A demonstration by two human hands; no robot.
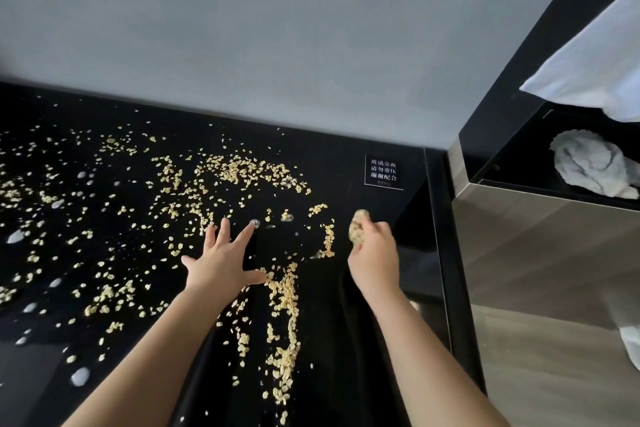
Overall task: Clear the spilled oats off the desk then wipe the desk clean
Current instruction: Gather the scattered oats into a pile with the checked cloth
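- Left grip point(221, 263) lies flat on the surface point(343, 152), fingers spread apart.
- Right grip point(372, 253) is curled tight on a handful of oats point(357, 227).
- Other oats lie scattered across the surface.

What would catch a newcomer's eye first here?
The spilled oats strewn across the black glass desk, thickest at centre, with white droplets dotted along the left. Next, the left hand laid flat with fingers spread mid-desk, while the right hand grips a handful of oats just to its right. A crumpled white cloth lies in the steel-sided compartment at far right.
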